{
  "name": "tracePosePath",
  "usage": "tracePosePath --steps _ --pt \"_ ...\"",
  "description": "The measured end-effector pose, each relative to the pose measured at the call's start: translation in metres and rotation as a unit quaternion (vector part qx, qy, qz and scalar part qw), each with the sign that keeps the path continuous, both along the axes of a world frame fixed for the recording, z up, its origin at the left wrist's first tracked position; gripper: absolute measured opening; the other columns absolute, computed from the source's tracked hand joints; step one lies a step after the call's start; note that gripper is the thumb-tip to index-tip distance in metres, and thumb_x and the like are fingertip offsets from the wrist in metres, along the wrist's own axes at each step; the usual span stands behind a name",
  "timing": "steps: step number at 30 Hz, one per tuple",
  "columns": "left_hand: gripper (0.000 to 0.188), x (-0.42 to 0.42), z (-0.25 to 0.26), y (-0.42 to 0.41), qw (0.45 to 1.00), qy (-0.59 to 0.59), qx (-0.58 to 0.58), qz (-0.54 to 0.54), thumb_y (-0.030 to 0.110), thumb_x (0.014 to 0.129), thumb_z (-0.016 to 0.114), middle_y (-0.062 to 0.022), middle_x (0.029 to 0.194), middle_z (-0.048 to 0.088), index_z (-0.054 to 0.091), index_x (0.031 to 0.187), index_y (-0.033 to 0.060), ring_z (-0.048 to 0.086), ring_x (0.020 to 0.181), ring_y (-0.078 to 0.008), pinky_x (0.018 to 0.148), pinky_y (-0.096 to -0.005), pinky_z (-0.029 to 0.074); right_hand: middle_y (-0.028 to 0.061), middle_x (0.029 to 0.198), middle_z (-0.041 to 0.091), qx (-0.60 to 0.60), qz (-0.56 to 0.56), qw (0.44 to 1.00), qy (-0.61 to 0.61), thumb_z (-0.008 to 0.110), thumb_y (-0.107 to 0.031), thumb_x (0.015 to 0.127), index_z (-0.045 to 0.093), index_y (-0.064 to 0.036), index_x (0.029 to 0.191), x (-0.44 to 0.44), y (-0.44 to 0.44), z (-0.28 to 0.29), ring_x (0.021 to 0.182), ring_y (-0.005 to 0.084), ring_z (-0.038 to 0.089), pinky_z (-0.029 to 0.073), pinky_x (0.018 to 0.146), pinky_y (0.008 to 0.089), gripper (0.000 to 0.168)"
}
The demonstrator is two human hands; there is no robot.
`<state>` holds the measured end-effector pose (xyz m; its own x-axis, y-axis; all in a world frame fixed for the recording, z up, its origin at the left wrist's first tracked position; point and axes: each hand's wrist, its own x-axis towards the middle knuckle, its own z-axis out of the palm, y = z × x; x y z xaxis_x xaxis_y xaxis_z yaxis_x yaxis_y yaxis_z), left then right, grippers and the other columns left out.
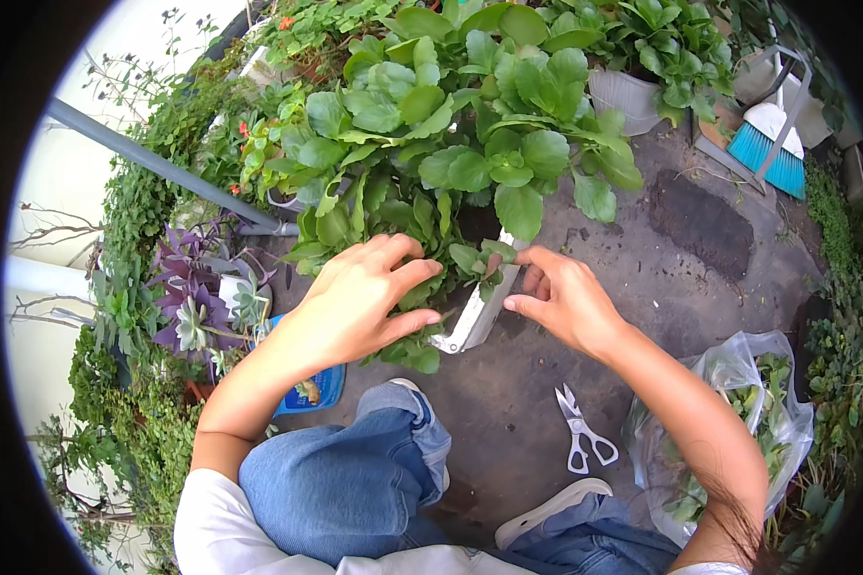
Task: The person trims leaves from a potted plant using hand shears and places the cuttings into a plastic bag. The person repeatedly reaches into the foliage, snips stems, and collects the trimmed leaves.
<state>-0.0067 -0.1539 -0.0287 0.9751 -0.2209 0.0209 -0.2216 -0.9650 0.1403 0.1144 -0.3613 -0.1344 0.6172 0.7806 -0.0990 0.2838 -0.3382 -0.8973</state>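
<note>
A large green broad-leaved plant [475, 158] grows in a white rectangular planter [478, 316] in front of me. My left hand [374, 295] is at the planter's left side against the lower leaves, its fingers curved and apart; whether it touches a leaf is unclear. Near the planter's right edge my right hand [564, 295] has bent fingers beside a small leafy shoot [485, 266]; its fingertips are partly hidden, so a hold on a leaf cannot be told. White-handled scissors [581, 431] lie on the ground, blades slightly apart.
At the right stands a clear plastic bag [784, 431] of cut leaves. A blue-bristled broom [766, 147] and dustpan are at the upper right. A blue tray [323, 392] lies left of my knee. Purple-leaved plants [194, 302] and a grey pipe [162, 165] are at the left.
</note>
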Motion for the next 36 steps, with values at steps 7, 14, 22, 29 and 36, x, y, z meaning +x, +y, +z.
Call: tracePosePath --steps 7,14,22,29,36 --pt "0.029 0.014 -0.029 0.025 0.995 0.020 -0.063 0.071 0.001 0.079 0.065 -0.0158 0.099 0.064 0.064 0.108 0.0015 0.063 0.091 -0.0367 0.078 -0.0417 0.053 0.0122 0.074 0.064 0.033 -0.074 0.992 0.099 0.073 -0.020 0.082 0.065 0.005 0.102 -0.003 0.043 -0.017 0.065 0.0201 0.060 0.049 0.065 0.0363 0.032" --pt "0.023 0.015 -0.035 0.029 0.989 -0.021 -0.118 0.083 0.003 0.083 0.063 -0.0170 0.096 0.066 0.065 0.106 0.0004 0.063 0.090 -0.0369 0.079 -0.0429 0.052 0.0018 0.070 0.058 0.084 -0.170 0.951 0.243 0.065 -0.016 0.091 0.063 0.001 0.090 0.018 0.042 -0.015 0.055 0.0085 0.053 0.045 0.049 0.0238 0.017" --pt "0.022 0.017 -0.031 0.025 0.989 -0.027 -0.116 0.092 0.007 0.083 0.065 -0.0138 0.092 0.065 0.065 0.104 0.0020 0.063 0.087 -0.0340 0.073 -0.0430 0.052 0.0099 0.093 0.065 0.161 -0.166 0.942 0.244 0.061 -0.013 0.092 0.059 0.002 0.102 0.015 0.039 -0.021 0.075 0.0150 0.061 0.053 0.064 0.0283 0.018" --pt "0.022 0.013 -0.031 0.029 0.988 -0.034 -0.123 0.092 0.008 0.083 0.065 -0.0128 0.090 0.064 0.065 0.104 0.0029 0.064 0.086 -0.0333 0.071 -0.0430 0.052 0.0169 0.105 0.067 0.259 -0.118 0.937 0.204 0.047 -0.013 0.101 0.054 0.002 0.116 0.016 0.031 -0.018 0.080 0.0160 0.062 0.055 0.070 0.0304 0.022" --pt "0.021 0.012 -0.028 0.030 0.987 -0.034 -0.127 0.091 0.008 0.084 0.065 -0.0130 0.089 0.064 0.064 0.104 0.0026 0.064 0.084 -0.0338 0.070 -0.0436 0.052 0.0168 0.105 0.066 0.278 -0.112 0.936 0.183 0.044 -0.016 0.103 0.050 0.001 0.120 0.012 0.022 -0.010 0.080 0.0177 0.063 0.054 0.070 0.0315 0.025"
